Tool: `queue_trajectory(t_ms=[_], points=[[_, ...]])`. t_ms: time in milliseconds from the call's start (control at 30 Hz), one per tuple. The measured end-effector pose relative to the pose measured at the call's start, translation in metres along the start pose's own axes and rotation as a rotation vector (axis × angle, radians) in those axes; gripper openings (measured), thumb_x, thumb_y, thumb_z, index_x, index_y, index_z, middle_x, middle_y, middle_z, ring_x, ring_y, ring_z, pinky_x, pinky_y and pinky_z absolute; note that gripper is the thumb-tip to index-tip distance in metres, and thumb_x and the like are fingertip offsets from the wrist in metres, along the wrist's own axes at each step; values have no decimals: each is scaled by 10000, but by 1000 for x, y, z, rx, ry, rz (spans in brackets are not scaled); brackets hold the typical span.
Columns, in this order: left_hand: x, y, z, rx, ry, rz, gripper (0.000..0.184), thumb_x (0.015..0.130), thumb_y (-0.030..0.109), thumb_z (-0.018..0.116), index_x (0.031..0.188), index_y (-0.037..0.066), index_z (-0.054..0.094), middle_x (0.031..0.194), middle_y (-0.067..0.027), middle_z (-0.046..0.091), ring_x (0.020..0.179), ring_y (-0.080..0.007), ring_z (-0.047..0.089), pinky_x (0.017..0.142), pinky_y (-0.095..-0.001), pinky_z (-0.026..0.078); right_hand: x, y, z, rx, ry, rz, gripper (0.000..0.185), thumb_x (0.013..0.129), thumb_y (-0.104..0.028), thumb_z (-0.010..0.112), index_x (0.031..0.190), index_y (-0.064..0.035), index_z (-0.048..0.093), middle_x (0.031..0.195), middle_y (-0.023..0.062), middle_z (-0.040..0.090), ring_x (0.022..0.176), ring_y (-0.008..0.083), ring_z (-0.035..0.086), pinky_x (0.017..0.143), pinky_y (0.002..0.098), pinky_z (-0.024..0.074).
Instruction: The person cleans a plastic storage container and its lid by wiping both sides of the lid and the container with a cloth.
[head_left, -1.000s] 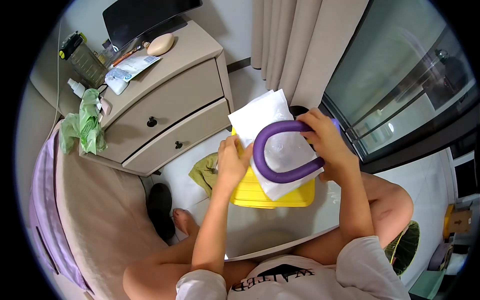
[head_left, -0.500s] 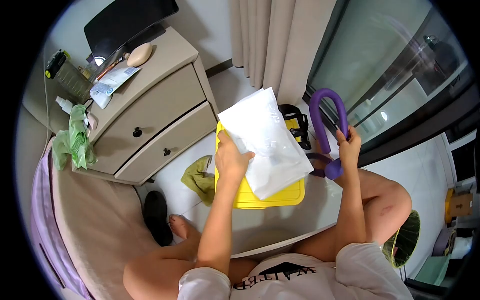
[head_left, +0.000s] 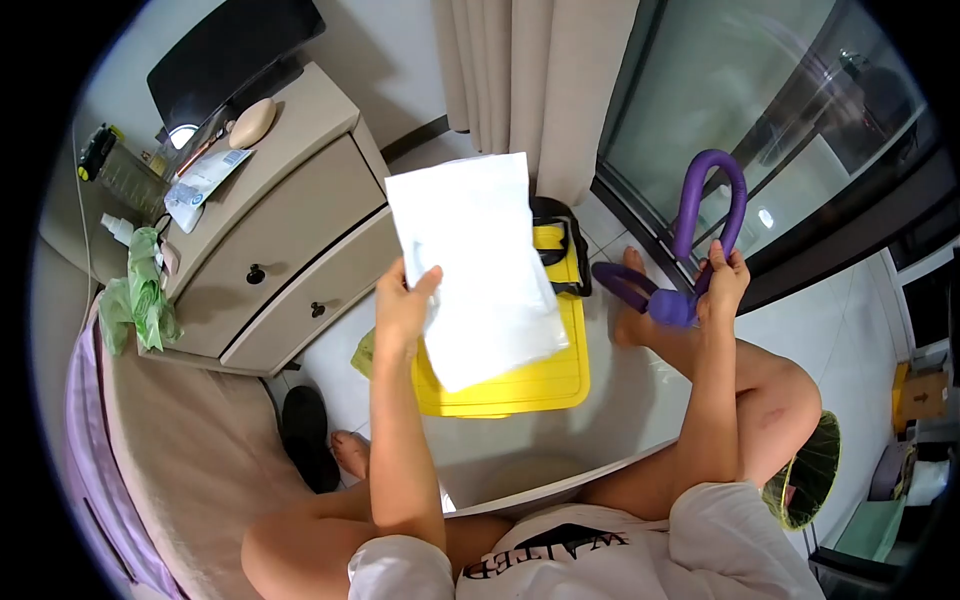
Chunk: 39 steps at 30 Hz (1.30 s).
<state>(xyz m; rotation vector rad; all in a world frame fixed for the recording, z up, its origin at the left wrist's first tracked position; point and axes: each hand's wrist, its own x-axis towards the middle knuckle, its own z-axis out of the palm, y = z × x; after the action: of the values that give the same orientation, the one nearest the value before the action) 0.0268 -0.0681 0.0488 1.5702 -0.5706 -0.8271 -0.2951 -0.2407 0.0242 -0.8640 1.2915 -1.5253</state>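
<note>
My left hand [head_left: 402, 312] is closed on the left edge of a flat white plastic bag [head_left: 480, 270], thumb on top. The bag is over a storage box's yellow lid [head_left: 530, 385] and hides much of it; whether they touch I cannot tell. On the right, my right hand [head_left: 722, 285] grips a purple foam-covered thigh exerciser [head_left: 742, 205]. One of its loops points up, the other reaches left, and a lighter purple hub [head_left: 670, 308] sits between them. A black handle [head_left: 568, 245] shows at the lid's far right corner.
A beige drawer chest [head_left: 280, 230] stands at the left, holding a bottle [head_left: 135, 172] and a green plastic bag [head_left: 150, 290]. An olive cloth [head_left: 363, 353] and black shoe [head_left: 306, 435] lie on the floor. Glass doors [head_left: 720, 90] rise at the right.
My left hand has moved left with the white bag, which now lies more upright in view. My right hand has shifted slightly right, turning the thigh exerciser so its upper loop leans right.
</note>
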Motion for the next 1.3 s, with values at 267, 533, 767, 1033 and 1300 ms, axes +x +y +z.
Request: queue_trajectory(t_ms=[267, 533, 767, 1033, 1300], points=[[-10, 32, -33, -194, -18, 138, 406, 870, 138, 566, 1215, -23, 429, 1073, -129, 563, 951, -186, 564, 829, -323, 460, 6, 40, 20, 133, 23, -173, 149, 860, -161, 600, 854, -51, 499, 592, 6, 480, 482, 86, 431, 443, 221, 349], [-21, 50, -59, -322, 66, 242, 498, 841, 156, 621, 1255, -16, 401, 1138, -127, 536, 1024, -196, 520, 895, -325, 408, 16, 100, 64, 178, -138, -250, 130, 871, -125, 580, 917, -45, 489, 737, 10, 507, 624, 89, 477, 597, 223, 401], [-32, 51, -80, -346, 76, 283, 520, 831, 163, 633, 1258, -20, 399, 1170, -127, 520, 1061, -197, 501, 921, -328, 387, 4, 130, 73, -365, -141, -118, 180, 881, -117, 537, 1024, -29, 472, 832, 53, 571, 747, 138, 532, 650, 261, 405], [-42, 43, -110, -299, 186, 257, 522, 810, 168, 652, 1246, -9, 428, 1135, -103, 543, 1038, -174, 506, 901, -310, 390, 43, 190, 24, -367, -450, -86, 201, 884, -167, 510, 960, 3, 585, 946, 122, 554, 856, 240, 534, 776, 336, 416], [-77, 43, -188, 7, 245, 189, 444, 829, 86, 598, 1233, -26, 450, 1066, -76, 576, 930, -139, 537, 827, -264, 422, 70, 247, 27, -572, -85, -150, 222, 718, -84, 639, 907, -19, 543, 904, 87, 567, 822, 233, 568, 738, 303, 445]])
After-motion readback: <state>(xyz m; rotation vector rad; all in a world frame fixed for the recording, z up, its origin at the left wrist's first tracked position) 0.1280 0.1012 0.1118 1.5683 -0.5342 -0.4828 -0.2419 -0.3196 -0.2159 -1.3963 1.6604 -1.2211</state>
